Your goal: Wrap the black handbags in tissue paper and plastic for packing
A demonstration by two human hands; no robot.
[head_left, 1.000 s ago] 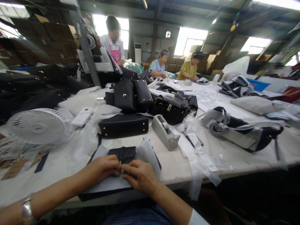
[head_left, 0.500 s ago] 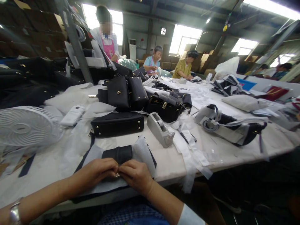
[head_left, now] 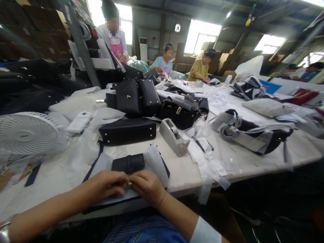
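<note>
In front of me a black handbag lies on the table, its black strap piece (head_left: 128,163) on top and white tissue paper (head_left: 155,161) spread around it. A small metal clasp (head_left: 129,184) shows at the near end of the strap. My right hand (head_left: 148,187) pinches the clasp between thumb and fingers. My left hand (head_left: 108,185) is at the clasp from the other side, index fingertip against it and thumb lowered away from the fingers. The fingertips partly hide the clasp.
A grey tape dispenser (head_left: 174,137) and a black bag (head_left: 128,131) lie just beyond. More black bags (head_left: 128,98) are piled behind. A white fan (head_left: 26,133) stands left, a partly wrapped bag (head_left: 253,135) right. Paper strips (head_left: 206,168) hang over the front edge. Several people work farther back.
My left thumb has dropped away from its fingers, which were pinched at the clasp before. My right hand stays at the clasp. The view has shifted slightly.
</note>
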